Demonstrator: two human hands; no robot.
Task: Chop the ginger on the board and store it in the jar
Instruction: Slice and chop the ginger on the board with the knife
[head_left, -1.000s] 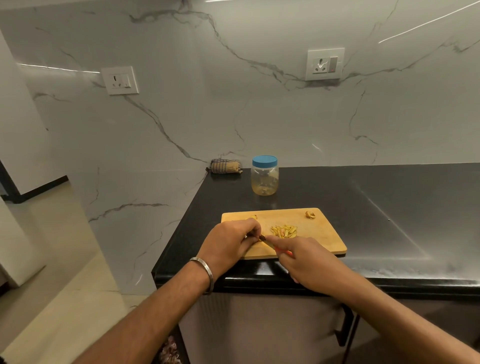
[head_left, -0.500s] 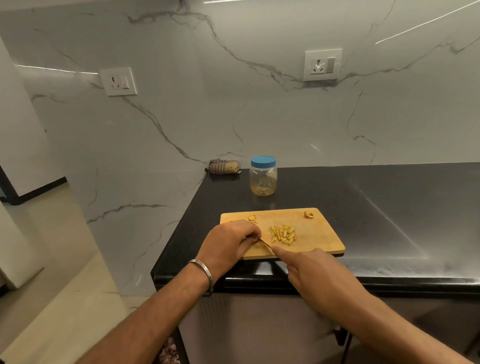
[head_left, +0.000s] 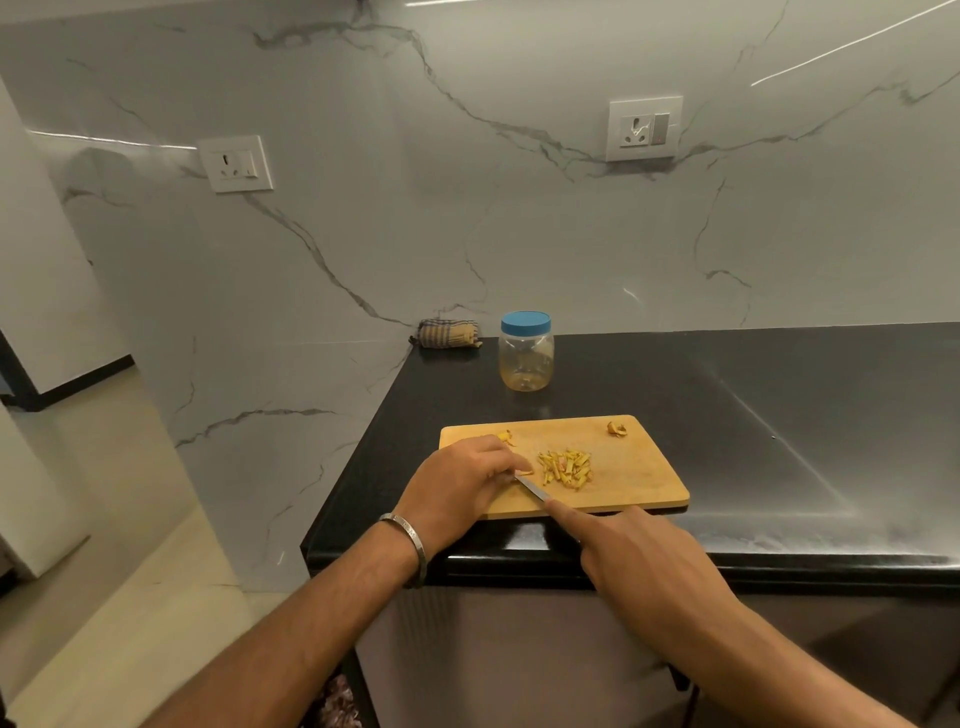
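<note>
Mid-frame, the right hand (head_left: 644, 561) gripping the knife (head_left: 532, 487) is cutting what the curled left hand (head_left: 462, 483) seems to be pinning beside the chopped ginger (head_left: 565, 468) on the board (head_left: 644, 467), the jar (head_left: 525, 351) standing lidded, unfilled.

**My arms, bare but for one bangle**

Both my forearms are bare, with no sleeves reaching into view. Round my left wrist sits a plain silver metal bangle (head_left: 410, 545), smooth and narrow, catching a little light along its edge. My left hand (head_left: 460, 480) and right hand (head_left: 631, 558) wear no gloves.
</note>
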